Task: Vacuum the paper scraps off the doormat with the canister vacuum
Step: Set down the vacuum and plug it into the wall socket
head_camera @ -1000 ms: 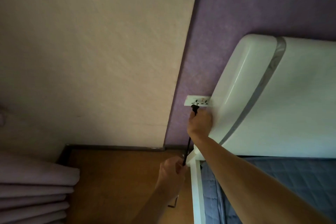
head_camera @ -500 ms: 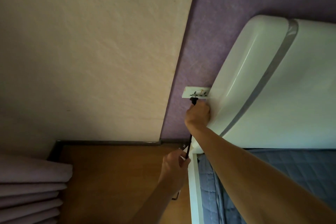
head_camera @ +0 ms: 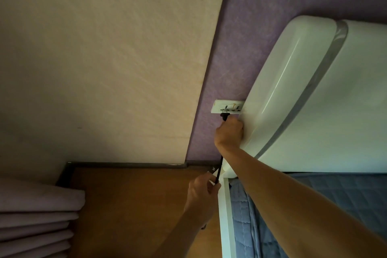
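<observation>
At the purple wall (head_camera: 240,27), just left of the white headboard (head_camera: 314,90): white socket (head_camera: 227,107) with black plug (head_camera: 225,115) at its lower edge, prongs hidden, so cannot tell how far in. Right hand (head_camera: 229,132) closed around the plug from below, fingers curled together on its body, knuckles touching the headboard's edge. Black cord (head_camera: 218,170) running straight down from that hand to the left hand (head_camera: 202,191), nearer and lower, pinching the cord between thumb and bent fingers.

Against half a second ago: same grips on plug and cord, both hands in much the same spots relative to the socket; whole scene sitting slightly lower in view, headboard top a little further down, more floor (head_camera: 129,205) hidden by the left forearm.

Cord thin, black, taut between the hands; below the left hand only a short dark bit visible by the wrist. Vacuum, doormat and scraps out of view.

Elsewhere: cream wall (head_camera: 104,58) on the left, dark baseboard (head_camera: 125,164) along the floor, folded pale curtain (head_camera: 35,216) at near left, blue quilted bedding (head_camera: 335,195) inside the white bed frame (head_camera: 225,216) at near right.
</observation>
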{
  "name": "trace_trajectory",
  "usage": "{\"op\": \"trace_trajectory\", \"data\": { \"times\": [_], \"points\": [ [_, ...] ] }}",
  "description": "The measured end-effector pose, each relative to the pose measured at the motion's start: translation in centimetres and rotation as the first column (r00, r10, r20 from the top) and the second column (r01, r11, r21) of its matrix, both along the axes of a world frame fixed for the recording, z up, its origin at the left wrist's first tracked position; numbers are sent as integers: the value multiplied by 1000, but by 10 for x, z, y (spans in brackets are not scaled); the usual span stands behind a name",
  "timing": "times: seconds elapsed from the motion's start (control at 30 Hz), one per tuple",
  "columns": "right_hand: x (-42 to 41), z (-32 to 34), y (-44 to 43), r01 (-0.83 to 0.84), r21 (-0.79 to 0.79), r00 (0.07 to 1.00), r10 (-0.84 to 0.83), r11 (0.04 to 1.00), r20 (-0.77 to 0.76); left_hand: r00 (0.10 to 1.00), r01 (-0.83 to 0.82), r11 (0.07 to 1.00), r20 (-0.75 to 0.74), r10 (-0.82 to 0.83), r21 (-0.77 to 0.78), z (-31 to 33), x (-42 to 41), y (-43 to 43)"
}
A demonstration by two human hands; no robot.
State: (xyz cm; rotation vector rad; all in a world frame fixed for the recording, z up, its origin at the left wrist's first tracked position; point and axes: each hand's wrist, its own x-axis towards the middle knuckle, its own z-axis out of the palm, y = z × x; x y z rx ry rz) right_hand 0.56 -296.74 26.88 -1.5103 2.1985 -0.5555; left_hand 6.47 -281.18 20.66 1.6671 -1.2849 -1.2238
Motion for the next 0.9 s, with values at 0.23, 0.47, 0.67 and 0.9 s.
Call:
{"op": "trace_trajectory", "data": {
  "times": [0.23, 0.47, 0.67, 0.9],
  "points": [
    [-1, -1, 3, -30, -50, 999, 31, 998, 27, 1000, -24, 1000, 6, 24, -8, -3, -3, 1],
    [1, 1, 0, 6, -39, 999, -4, 999, 47, 999, -31, 999, 35, 31, -19, -2, -8, -1],
    [1, 3, -5, 17, 5, 998, -17, 1000, 57, 999, -18, 1000, 36, 18, -10, 3, -4, -4],
    [-1, 8, -11, -37, 52, 998, 40, 998, -53, 999, -34, 999, 20, 34, -31, 2, 2, -7]
  ]
}}
